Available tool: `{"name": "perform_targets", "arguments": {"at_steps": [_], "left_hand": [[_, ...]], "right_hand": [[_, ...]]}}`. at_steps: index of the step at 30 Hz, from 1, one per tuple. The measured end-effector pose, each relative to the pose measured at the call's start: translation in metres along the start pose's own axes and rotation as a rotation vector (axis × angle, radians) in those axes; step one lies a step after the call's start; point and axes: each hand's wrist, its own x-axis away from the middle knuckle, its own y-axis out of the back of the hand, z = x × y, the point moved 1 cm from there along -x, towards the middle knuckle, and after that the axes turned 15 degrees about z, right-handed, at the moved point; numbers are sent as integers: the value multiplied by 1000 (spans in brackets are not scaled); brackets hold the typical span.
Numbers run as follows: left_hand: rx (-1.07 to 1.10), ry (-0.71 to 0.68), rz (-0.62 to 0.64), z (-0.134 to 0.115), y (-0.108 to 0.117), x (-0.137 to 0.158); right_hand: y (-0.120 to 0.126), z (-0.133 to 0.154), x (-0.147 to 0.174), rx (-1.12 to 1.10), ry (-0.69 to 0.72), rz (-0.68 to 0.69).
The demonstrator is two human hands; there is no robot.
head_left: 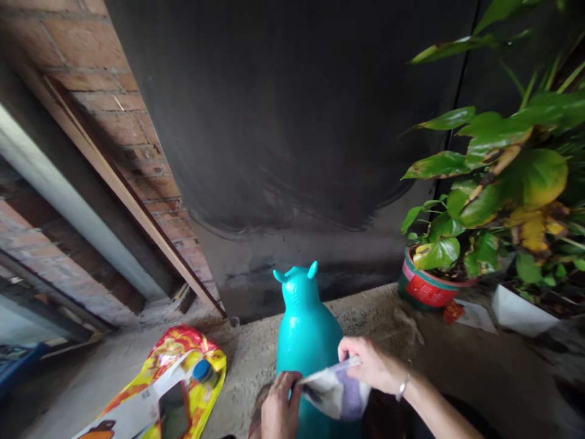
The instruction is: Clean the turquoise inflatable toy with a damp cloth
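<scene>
Gripping a folded cloth (336,393) between them, both hands work directly in front of a teal animal-shaped toy (304,332). Left hand (280,410) is closed on the cloth's near end, fingers pinching it against the toy's lower body. Right hand (371,366) is closed on the far end (a bracelet shows at the wrist), holding it just beside the toy's right flank. Cloth spans the gap between the hands, touching the toy. Toy stands upright on the concrete floor (457,366). A yellow-red bag (183,360) lies left; a potted plant (429,283) stands right, well apart.
</scene>
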Motion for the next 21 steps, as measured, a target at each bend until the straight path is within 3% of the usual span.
{"name": "perform_targets", "arguments": {"at_steps": [6,10,16,19,21], "left_hand": [[-51,66,45,12,15,-2],[-131,50,-5,-16,44,-14],[-219,-87,-158,-65,103,-40],[-299,-109,-124,-64,104,-42],[-424,-48,-9,-50,89,-38]], "right_hand": [[21,-27,-7,55,117,-147],[43,-23,-21,106,123,-254],[85,18,-26,193,228,-477],[78,11,-24,315,226,-503],[54,-9,-22,414,110,-421]]}}
